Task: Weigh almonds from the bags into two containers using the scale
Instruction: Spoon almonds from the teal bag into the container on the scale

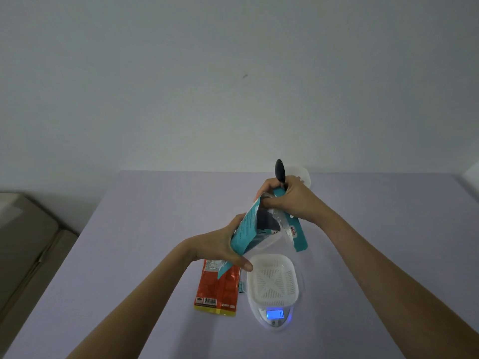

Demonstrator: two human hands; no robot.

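Matte lilac tabletop (129, 255); left hand (220, 246) grips a crinkled teal bag (246, 229).

A lilac table (129, 255) is set against a pale wall (181, 73), on which a small dark mark (245, 76) is seen. Beige padded furniture (23, 242) is placed left of the table; a white object (472, 174) is cropped at the right.

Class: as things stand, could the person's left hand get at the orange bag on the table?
Probably not yet. The orange bag lies uncovered close by the left hand, but that hand grips the teal bag and would have to let go first.
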